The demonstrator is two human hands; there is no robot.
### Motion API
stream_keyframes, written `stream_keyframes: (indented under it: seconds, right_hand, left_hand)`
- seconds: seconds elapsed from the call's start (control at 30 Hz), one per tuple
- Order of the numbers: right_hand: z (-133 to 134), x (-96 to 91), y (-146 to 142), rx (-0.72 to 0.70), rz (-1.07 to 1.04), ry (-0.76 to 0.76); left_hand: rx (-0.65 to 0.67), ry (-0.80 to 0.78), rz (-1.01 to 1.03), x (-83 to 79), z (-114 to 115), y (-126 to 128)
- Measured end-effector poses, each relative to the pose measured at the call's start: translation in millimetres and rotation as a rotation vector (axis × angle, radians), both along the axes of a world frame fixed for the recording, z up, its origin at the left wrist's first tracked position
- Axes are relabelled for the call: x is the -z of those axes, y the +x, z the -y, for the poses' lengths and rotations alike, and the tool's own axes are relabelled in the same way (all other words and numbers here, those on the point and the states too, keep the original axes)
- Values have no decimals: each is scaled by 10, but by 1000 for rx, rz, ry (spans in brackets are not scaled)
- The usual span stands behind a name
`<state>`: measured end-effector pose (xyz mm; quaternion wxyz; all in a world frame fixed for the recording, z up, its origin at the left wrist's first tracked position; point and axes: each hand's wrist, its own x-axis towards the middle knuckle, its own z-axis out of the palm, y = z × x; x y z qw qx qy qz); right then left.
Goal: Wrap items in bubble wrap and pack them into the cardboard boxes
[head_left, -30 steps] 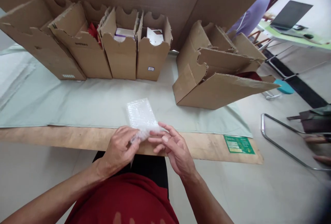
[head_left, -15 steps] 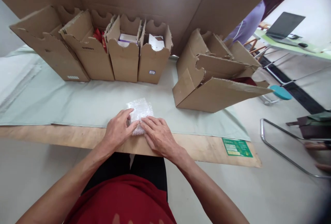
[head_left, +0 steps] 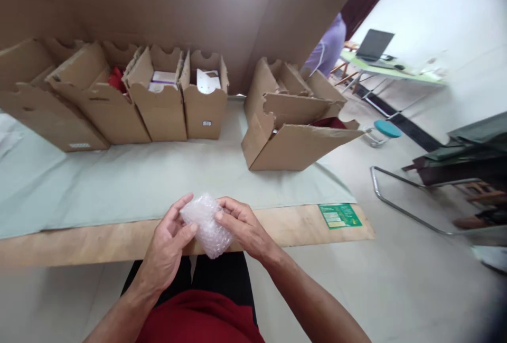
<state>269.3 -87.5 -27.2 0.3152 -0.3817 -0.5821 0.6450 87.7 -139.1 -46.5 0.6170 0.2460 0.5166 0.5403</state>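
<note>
A small bundle of clear bubble wrap (head_left: 206, 224) is held up over the near edge of the wooden table (head_left: 99, 240). My left hand (head_left: 168, 245) grips its left side with fingers curled round it. My right hand (head_left: 241, 224) pinches its right side, thumb on top. What is inside the wrap is hidden. A pale green sheet (head_left: 130, 184) covers the table just beyond my hands.
A row of open cardboard bins (head_left: 158, 105) stands at the back left, some with white boxes and red items inside. A tipped cardboard box (head_left: 293, 131) lies at the back right. A green label (head_left: 339, 215) sits on the table's right end. A person in purple (head_left: 327, 49) stands far behind.
The bubble wrap lay flat on the sheet, was rolled up under both hands, and is now lifted off the table as a bundle. The view has swung to the right.
</note>
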Motion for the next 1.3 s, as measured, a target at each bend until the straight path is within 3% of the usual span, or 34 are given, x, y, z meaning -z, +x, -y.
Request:
stream_keyframes:
  seconds: [0.07, 0.13, 0.3, 0.47, 0.53, 0.63, 0.7, 0.77, 0.83, 0.9, 0.97, 1.03, 1.13, 1.2, 1.3]
  right_hand:
    - [-39, -17, 106, 106, 110, 122]
    - [-74, -76, 249, 124, 195, 253]
    - [-123, -256, 565, -154, 200, 185]
    - [-147, -415, 817, -121, 448, 272]
    - [-147, -518, 972, -19, 525, 369]
    - [-136, -734, 1265, 117, 588, 513]
    - [-135, -906, 1475, 219, 596, 593]
    - [-158, -1084, 1673, 425, 602, 694]
    - [-220, -1257, 1847, 753, 639, 842]
    - [-333, -1426, 1987, 1056, 711, 1007]
    - [-491, -1596, 2084, 1133, 805, 1130]
    - [-684, -1751, 2127, 926, 913, 1195]
    - [-1004, -1886, 2074, 420, 1159, 1207]
    - [-1210, -1869, 1972, 146, 1376, 1184]
    - [-1456, -1730, 1815, -155, 1593, 1127]
  left_hand:
    - [37, 12, -74, 28, -13, 15]
    - [118, 29, -170, 36, -25, 38]
    - [355, 181, -397, -78, -87, 229]
    - [571, 462, -769, -330, -355, 414]
    - [532, 686, -942, -471, -556, 474]
    - [306, 1077, -1136, -721, -986, 627]
    - [200, 1235, -1223, -872, -1326, 784]
    - [163, 1305, -1289, -964, -1635, 961]
    - [162, 1352, -1323, -974, -1836, 1114]
    - [151, 1408, -1324, -915, -1890, 1210]
    - [128, 1462, -1316, -820, -1828, 1243]
    - [120, 1499, -1328, -730, -1724, 1234]
    - [142, 1507, -1342, -652, -1619, 1208]
    - [162, 1481, -1327, -639, -1604, 1207]
    - [176, 1442, -1304, -643, -1614, 1216]
